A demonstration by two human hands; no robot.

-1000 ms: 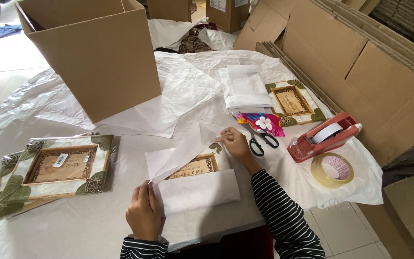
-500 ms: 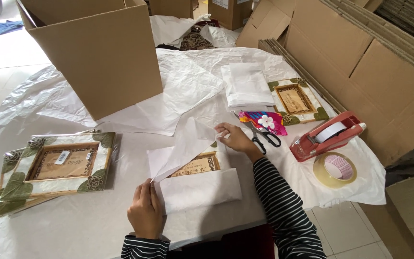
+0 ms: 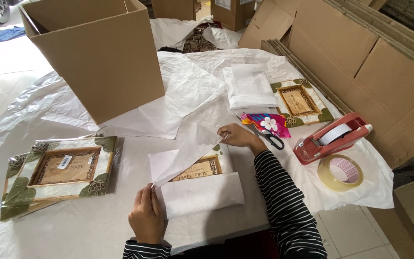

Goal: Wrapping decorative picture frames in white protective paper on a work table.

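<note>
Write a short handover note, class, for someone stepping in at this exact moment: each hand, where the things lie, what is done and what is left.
Left hand: pinching the near corner of a white paper sheet.
Right hand: holding the sheet's far edge, lifted over a wooden picture frame.
Frame lies on the paper-covered table, its near part already under folded paper, its top part bare.
Second frame at left and a third at right, unwrapped. Scissors, tape dispenser, tape roll at right; open cardboard box behind.
Left: cover the top part.
</note>
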